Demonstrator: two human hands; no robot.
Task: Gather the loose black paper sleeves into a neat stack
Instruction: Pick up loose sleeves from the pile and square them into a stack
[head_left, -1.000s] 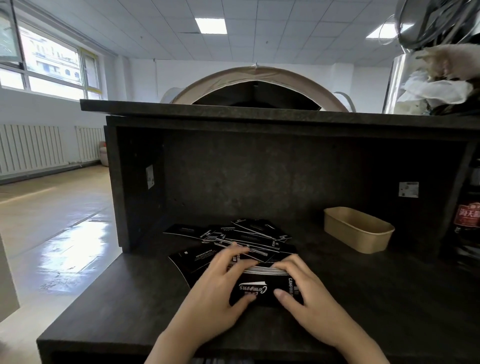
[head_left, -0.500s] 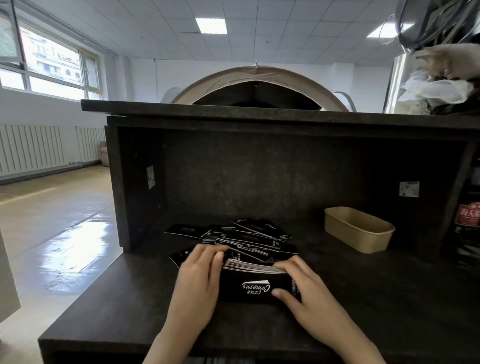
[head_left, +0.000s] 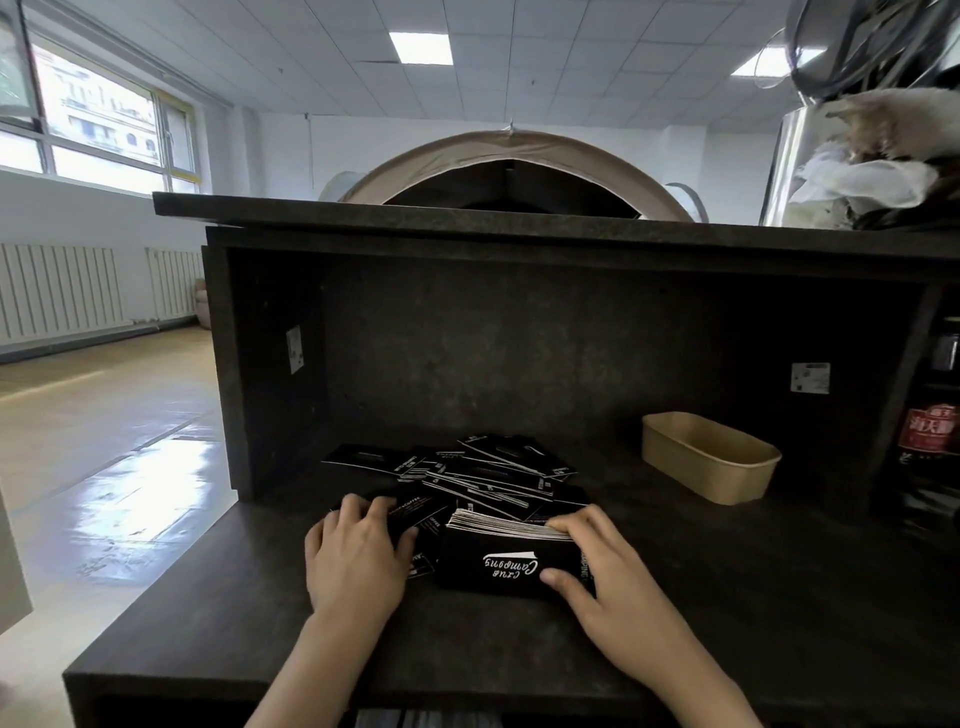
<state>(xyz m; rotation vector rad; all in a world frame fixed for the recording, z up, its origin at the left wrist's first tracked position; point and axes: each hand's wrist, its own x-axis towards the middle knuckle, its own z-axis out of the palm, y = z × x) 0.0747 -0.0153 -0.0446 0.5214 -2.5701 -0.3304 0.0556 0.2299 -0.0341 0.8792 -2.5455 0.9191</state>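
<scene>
Head view shows the left hand (head_left: 358, 556) has slid off the stack (head_left: 506, 558) to press flat on loose sleeves (head_left: 483, 473) beside it, while the right hand (head_left: 597, 566) grips the stack on the tabletop (head_left: 753, 597), so gathering continues.

Black sleeves (head_left: 483, 475) scattered behind stack (head_left: 511, 558)

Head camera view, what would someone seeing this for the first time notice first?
Two bare hands at the front of the dark counter: the right hand grips a squared stack of black paper sleeves, the left hand rests on loose ones. Behind them lies a messy heap of sleeves. A tan paper tray stands at the back right.
</scene>
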